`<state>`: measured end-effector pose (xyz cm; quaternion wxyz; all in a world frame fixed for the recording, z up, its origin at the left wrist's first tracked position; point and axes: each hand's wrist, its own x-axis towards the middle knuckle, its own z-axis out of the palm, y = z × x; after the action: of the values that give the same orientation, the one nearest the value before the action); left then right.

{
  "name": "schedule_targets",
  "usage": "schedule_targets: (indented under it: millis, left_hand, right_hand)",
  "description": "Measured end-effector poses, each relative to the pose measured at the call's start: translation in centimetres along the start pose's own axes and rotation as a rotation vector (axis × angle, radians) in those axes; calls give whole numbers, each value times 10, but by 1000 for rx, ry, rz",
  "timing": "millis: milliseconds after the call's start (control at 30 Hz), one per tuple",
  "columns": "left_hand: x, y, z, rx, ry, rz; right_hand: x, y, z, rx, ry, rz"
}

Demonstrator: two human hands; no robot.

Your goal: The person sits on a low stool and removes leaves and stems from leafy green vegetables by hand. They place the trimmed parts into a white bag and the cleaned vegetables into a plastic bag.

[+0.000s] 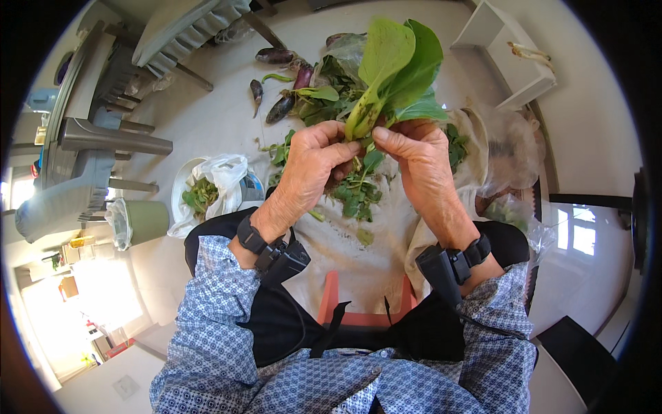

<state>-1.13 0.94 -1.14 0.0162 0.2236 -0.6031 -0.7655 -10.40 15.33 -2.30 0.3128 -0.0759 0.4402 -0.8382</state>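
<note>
A leafy green vegetable, pale-stemmed like bok choy (385, 67), stands upright between my hands, leaves pointing away from me. My left hand (318, 160) pinches its base between thumb and fingers. My right hand (416, 155) holds the stems and a lower leaf from the other side. Below them, small leafy greens (357, 196) lie with bits of soil on a beige cloth (357, 264). Beyond my hands is a heap of greens (336, 103) partly under clear plastic, with eggplants (282, 109) and a green pepper (277, 77) beside it.
At left stand a white bucket (178, 181) with a plastic bag and greens in it, a lined green bin (147, 222) and a table with chairs. Clear plastic bags (512, 150) lie at right, near a white open box (499, 31). A pink stool edge (362, 319) shows between my legs.
</note>
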Motion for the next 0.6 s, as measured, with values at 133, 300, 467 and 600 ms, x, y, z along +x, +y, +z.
schedule_targets:
  millis: [133,300,467,600]
  left_hand:
    - [-1,0,3,-47,17,17]
    - [2,-1,1,-76,29,59]
    - [2,-3,1,34,64,106]
    - [2,-3,1,167,59,200]
  right_hand:
    - [-1,0,3,-30,-12,-46]
    - [-2,2,2,-105,18,-31]
    - [2,9,-2,-108,22,-43]
    - [4,12,-5,-98,41,-34]
